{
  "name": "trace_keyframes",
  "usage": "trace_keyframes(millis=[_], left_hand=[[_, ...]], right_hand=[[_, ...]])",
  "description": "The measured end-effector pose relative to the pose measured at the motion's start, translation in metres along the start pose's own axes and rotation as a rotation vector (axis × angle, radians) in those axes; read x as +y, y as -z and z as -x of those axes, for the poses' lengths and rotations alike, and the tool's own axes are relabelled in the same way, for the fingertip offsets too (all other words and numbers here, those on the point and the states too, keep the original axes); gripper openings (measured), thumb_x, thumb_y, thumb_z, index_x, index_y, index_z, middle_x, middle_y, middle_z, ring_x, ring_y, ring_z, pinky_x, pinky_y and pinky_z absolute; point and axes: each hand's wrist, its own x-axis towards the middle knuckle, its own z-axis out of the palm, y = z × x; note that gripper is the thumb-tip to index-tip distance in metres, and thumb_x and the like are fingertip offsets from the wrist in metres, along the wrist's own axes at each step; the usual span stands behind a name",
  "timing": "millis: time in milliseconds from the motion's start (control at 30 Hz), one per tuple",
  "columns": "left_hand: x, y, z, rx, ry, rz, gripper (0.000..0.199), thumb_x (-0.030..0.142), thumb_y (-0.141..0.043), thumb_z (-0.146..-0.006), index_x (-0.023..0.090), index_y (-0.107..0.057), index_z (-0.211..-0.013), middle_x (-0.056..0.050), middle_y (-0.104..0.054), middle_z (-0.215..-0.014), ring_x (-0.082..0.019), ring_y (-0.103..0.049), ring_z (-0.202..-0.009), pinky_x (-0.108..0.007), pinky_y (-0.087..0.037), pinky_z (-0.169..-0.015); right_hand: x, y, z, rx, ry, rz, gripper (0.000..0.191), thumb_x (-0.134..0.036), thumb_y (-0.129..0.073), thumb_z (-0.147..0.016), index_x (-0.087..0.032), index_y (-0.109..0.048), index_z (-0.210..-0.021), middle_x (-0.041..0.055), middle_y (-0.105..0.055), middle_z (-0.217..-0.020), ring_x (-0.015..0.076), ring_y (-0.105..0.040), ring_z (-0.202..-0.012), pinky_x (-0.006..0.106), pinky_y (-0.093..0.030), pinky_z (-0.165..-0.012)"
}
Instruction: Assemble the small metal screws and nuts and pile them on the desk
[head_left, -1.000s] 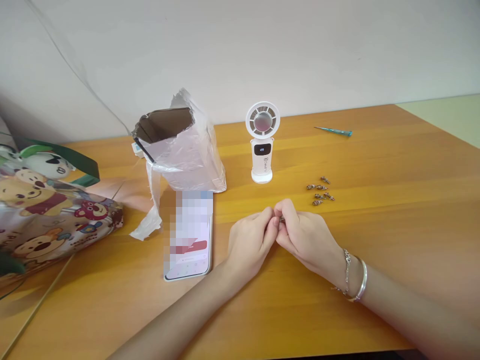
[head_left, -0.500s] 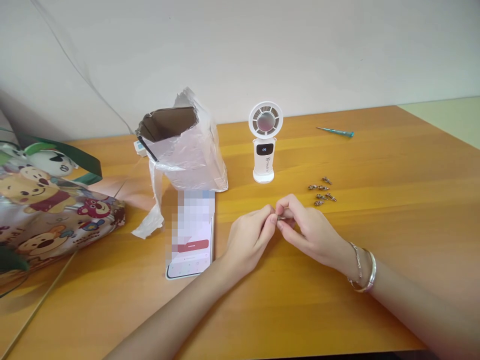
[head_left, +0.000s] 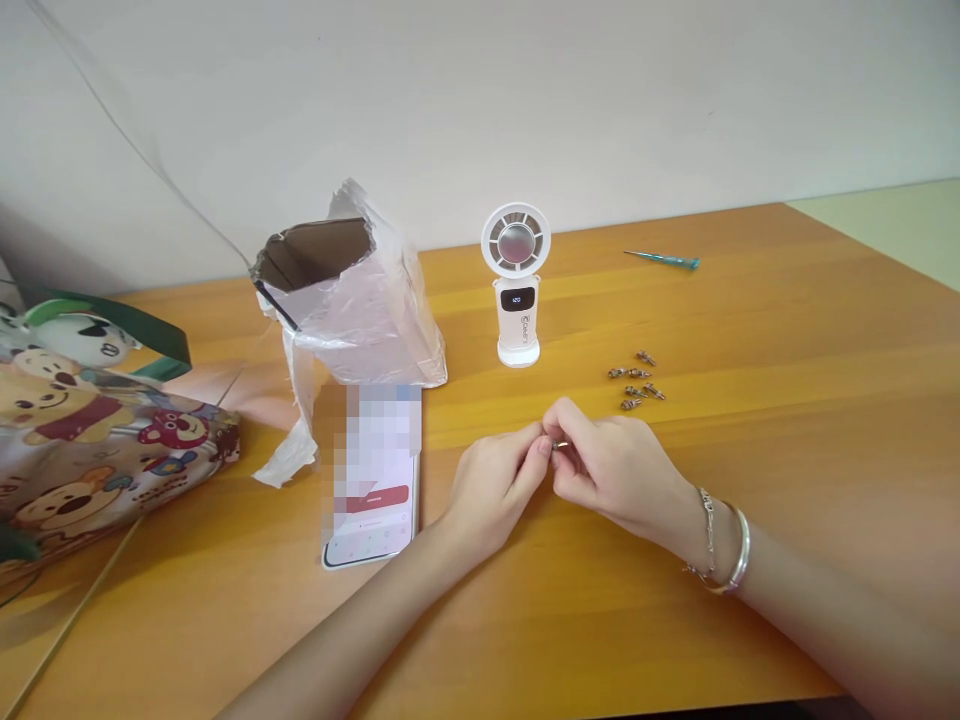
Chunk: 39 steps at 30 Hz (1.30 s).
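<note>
Small metal piece held where the hands meet

A small metal piece (head_left: pixel 556 446) was held above the desk (head_left: pixel 600 640), pinched in the grip of the left hand (head_left: pixel 499 480). The fingertips of the right hand (head_left: pixel 622 470) were curled close about it; whether that grip was closed on the piece could not be told. Beyond the grip, to the right, loose metal pieces (head_left: pixel 631 405) were scattered; beyond and slightly left, a fan (head_left: pixel 517 312) was stood upright. Well to the left, a phone (head_left: pixel 379 535) was laid flat. For such fine handling, the piece was judged best steadied firmly from the left, with only light pressure applied from the right and its end tilted into view. Both hands were best held low, lest a dropped piece be lost.
</note>
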Motion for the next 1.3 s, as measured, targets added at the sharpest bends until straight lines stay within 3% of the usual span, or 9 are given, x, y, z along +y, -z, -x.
trace_keyframes(millis=[300, 600, 767, 967, 1300], left_hand=[[0.004, -0.003, 0.001, 0.019, 0.049, 0.118, 0.032, 0.031, -0.029, -0.092, 0.018, -0.04, -0.065, 0.003, -0.045, -0.061, -0.01, -0.036, -0.054, -0.022, -0.028, -0.05], [0.003, 0.0, 0.0, -0.045, 0.133, 0.467, 0.04, 0.038, -0.023, -0.094, 0.019, -0.031, -0.059, 0.004, -0.033, -0.05, -0.01, -0.031, -0.049, -0.023, -0.028, -0.049], [0.006, 0.004, 0.001, -0.063, 0.116, 0.291, 0.047, 0.04, -0.018, -0.094, 0.018, -0.038, -0.057, 0.002, -0.044, -0.051, -0.012, -0.042, -0.052, -0.024, -0.033, -0.052], [0.007, 0.008, 0.003, 0.011, 0.018, -0.126, 0.03, 0.033, -0.032, -0.091, 0.02, -0.046, -0.068, 0.004, -0.055, -0.059, -0.012, -0.048, -0.052, -0.023, -0.031, -0.051], [0.002, 0.001, 0.002, 0.014, 0.034, 0.068, 0.033, 0.031, -0.028, -0.093, 0.019, -0.04, -0.065, 0.004, -0.051, -0.058, -0.011, -0.045, -0.052, -0.022, -0.03, -0.052]], right_hand=[[-0.002, -0.006, 0.001, 0.137, 0.089, 0.204, 0.01, -0.015, -0.036, -0.079, -0.018, -0.044, -0.073, -0.0043, -0.051, -0.049, 0.0094, -0.044, -0.04, 0.022, -0.02, -0.041], [0.008, 0.003, -0.003, 0.137, 0.16, 0.073, 0.007, -0.02, -0.042, -0.082, -0.019, -0.049, -0.083, -0.0064, -0.06, -0.056, 0.0085, -0.053, -0.048, 0.021, -0.028, -0.044], [0.009, 0.006, -0.002, 0.141, 0.154, 0.075, 0.009, -0.019, -0.041, -0.08, -0.02, -0.049, -0.075, -0.0063, -0.056, -0.053, 0.0084, -0.048, -0.046, 0.022, -0.025, -0.043], [0.007, 0.006, -0.002, 0.107, 0.116, 0.097, 0.013, -0.017, -0.036, -0.08, -0.019, -0.047, -0.073, -0.0061, -0.048, -0.048, 0.0086, -0.04, -0.04, 0.022, -0.021, -0.041], [0.005, 0.003, -0.002, 0.085, 0.11, 0.139, 0.013, -0.017, -0.036, -0.083, -0.017, -0.047, -0.075, -0.005, -0.052, -0.052, 0.0087, -0.043, -0.043, 0.022, -0.021, -0.041]])
